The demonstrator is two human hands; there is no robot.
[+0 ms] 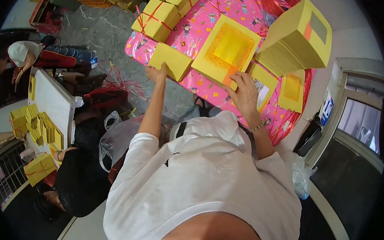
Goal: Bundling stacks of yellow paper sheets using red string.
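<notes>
We look down on a surface (196, 37) covered in a pink patterned cloth, loaded with yellow paper. The largest thing on it is a tall, tilted stack of yellow sheets (298, 43) at the far right, its top sheet carrying an orange and grey patch. Next in size is a square stack of yellow paper with an orange centre (228, 50) in the middle of the cloth. Two bundles tied with red string (163, 12) sit at the far left edge. Nearer us, a smaller plain yellow stack (171, 60) lies at the left rim of the surface, and our left hand (157, 72) has its grip clamped on the near corner of it. Two thin sheets follow: one with a silvery centre (263, 82) and, just beside it to the right, one with an orange centre (292, 89). Our right hand (245, 94) rests with fingers spread on the sheet with the silvery centre, touching the near edge of the square stack; whether it pinches a sheet we cannot tell. To the left, other people sit by a white board with fanned yellow papers (44, 127).
</notes>
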